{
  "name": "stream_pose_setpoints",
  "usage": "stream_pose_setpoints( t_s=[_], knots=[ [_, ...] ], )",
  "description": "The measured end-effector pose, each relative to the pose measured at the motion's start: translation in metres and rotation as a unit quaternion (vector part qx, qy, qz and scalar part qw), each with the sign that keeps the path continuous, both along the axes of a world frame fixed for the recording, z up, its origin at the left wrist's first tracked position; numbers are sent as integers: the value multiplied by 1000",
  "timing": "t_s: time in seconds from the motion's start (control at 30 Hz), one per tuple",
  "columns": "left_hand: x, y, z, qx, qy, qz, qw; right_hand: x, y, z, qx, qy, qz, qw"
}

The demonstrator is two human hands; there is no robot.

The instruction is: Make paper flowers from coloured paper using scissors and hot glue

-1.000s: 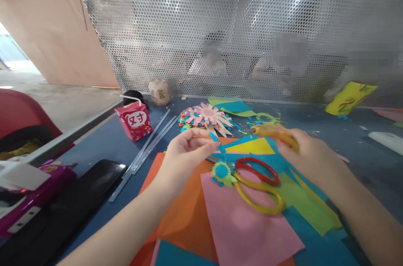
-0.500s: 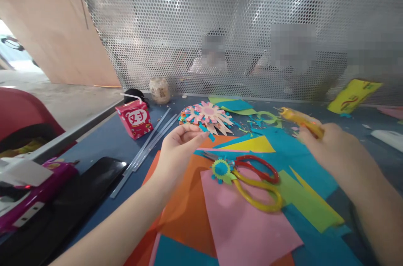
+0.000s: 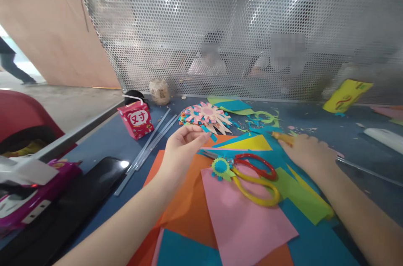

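My left hand (image 3: 181, 148) is raised over the orange sheet (image 3: 185, 203) and pinches a small blue paper strip (image 3: 208, 130) between thumb and fingertips, close to the pink and blue paper flower (image 3: 206, 116). Down on the blue paper lies my right hand (image 3: 307, 153), curled round an orange glue tool (image 3: 283, 137) whose tip pokes out to the left. Red and yellow scissors (image 3: 255, 178) lie between my hands on the pink sheet (image 3: 245, 220), next to a small green and blue rosette (image 3: 221, 168).
A red drink carton (image 3: 136, 118) with a straw stands at the left beside long clear sticks (image 3: 147, 148). A black phone (image 3: 91, 186) and a pink device (image 3: 34, 199) lie near left. A perforated metal screen (image 3: 236, 27) backs the table, with people behind it.
My right hand has come down from the air onto the blue paper with the glue tool. My left hand has moved slightly toward the paper flower with the strip.
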State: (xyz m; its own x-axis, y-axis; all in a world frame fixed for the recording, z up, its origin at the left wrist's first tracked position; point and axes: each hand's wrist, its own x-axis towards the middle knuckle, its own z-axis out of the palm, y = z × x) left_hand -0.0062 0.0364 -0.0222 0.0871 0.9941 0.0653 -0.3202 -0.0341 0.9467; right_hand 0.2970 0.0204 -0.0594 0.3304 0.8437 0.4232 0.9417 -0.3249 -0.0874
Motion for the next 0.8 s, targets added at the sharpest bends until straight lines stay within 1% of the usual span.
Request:
stream_pose_setpoints(
  t_s=[0.03,0.07,0.1,0.13,0.2,0.23,0.27,0.33,0.4,0.47,0.67,0.8],
  knots=[
    [1,-1,1,-1,-1,1,1000,-9,-2,4,10,-9,-4,1000],
    [1,-2,2,-2,-1,1,1000,-19,-3,7,17,-17,10,1000],
    [2,-2,3,-3,0,2,1000,-30,-4,9,19,-20,44,999],
    [2,-3,3,-3,1,2,1000,-42,-5,11,17,-18,90,996],
    [2,-3,3,-3,3,2,1000,-66,-6,9,-2,4,198,980],
    [2,-3,3,-2,4,3,1000,-78,-8,6,-11,18,241,970],
    [2,-2,2,-1,5,4,1000,-89,-9,3,-22,31,277,960],
    [2,-2,1,0,9,5,1000,-107,-12,-3,-30,54,321,945],
    [2,-1,0,-2,16,5,1000,-118,-15,-6,-36,76,344,935],
    [2,0,-1,-3,22,2,1000,-122,-15,-7,-45,99,359,927],
    [1,2,0,-1,34,-4,999,-114,-13,-11,-68,165,386,905],
    [1,0,0,3,40,-8,999,-113,-14,-11,-68,214,394,891]
  ],
)
